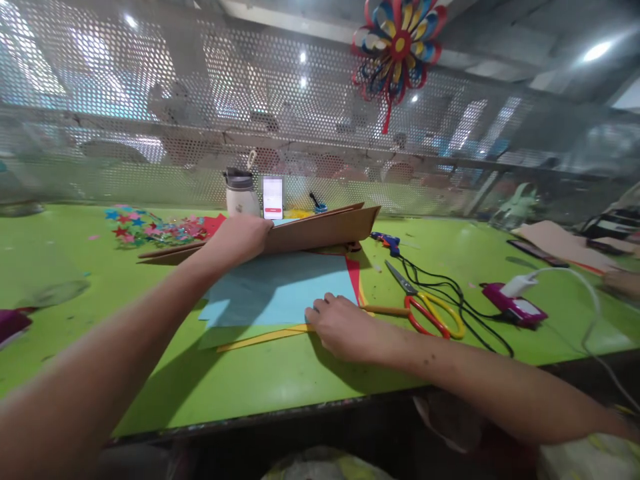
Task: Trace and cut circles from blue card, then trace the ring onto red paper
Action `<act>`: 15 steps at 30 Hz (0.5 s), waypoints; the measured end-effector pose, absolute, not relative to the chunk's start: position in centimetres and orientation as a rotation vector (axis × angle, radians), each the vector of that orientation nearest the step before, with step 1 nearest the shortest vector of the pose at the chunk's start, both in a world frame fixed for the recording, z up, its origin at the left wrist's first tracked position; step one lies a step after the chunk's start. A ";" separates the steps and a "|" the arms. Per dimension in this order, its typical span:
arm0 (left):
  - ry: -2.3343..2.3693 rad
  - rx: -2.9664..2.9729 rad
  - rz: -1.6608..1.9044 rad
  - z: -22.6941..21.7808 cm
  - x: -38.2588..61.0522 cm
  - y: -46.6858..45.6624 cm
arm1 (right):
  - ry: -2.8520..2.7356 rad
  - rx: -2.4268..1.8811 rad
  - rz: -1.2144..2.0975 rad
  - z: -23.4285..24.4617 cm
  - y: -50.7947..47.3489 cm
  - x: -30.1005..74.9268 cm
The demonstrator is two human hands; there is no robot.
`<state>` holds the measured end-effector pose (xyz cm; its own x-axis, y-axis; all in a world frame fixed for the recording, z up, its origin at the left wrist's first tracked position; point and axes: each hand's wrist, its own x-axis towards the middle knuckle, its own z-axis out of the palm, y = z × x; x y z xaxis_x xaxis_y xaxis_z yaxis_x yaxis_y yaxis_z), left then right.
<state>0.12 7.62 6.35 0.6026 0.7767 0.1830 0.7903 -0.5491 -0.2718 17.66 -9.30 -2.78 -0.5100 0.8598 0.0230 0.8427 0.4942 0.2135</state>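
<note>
Cardboard, brown and layered, held at a tilt above blue paper in the head view, with left hand closed firmly on it. Right hand palm down at the near right corner of the blue paper, fingers bent over the end of yellow strips; impossible to tell whether pinching them or merely resting there. Red paper peeking out along the right side of the blue paper. Just to the right, brown stick reaching toward the handles of scissors, all on green table. Step in hand, seemingly: keeping the cardboard up while steadying or sorting paper and strips below. Next move probably calling for a steady left grip, cardboard clear of the right fingers, and loose strips kept from sliding.
</note>
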 end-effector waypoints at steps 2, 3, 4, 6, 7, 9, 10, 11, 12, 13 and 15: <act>-1.285 -2.484 -0.058 6.3 0.2 7.8 | 2.610 1.533 0.348 -2.8 -8.7 17.5; -1.293 -2.474 -0.058 6.3 0.3 7.8 | 2.604 1.551 0.365 -2.8 -8.3 17.4; -1.300 -2.465 -0.060 6.4 0.3 7.9 | 2.603 1.574 0.380 -2.9 -8.0 17.4; -1.303 -2.457 -0.063 6.6 0.4 7.9 | 2.606 1.622 0.408 -3.1 -7.4 17.3; -1.302 -2.456 -0.064 6.7 0.4 7.9 | 2.608 1.646 0.427 -3.1 -7.1 17.3; -1.303 -2.457 -0.067 6.6 0.4 7.9 | 2.616 1.686 0.475 -2.9 -6.7 17.4; -1.306 -2.459 -0.069 6.4 0.4 8.0 | 2.622 1.698 0.502 -2.7 -6.6 17.5; -1.309 -2.464 -0.072 6.3 0.3 8.1 | 2.630 1.708 0.533 -2.4 -6.5 17.7; -1.311 -2.472 -0.075 6.0 0.3 8.2 | 2.638 1.714 0.563 -2.0 -6.4 17.9; -1.315 -2.483 -0.078 5.8 0.3 8.3 | 2.644 1.722 0.589 -1.5 -6.2 18.1; -1.325 -2.520 -0.086 5.5 0.4 8.6 | 2.658 1.745 0.677 -0.2 -5.9 18.7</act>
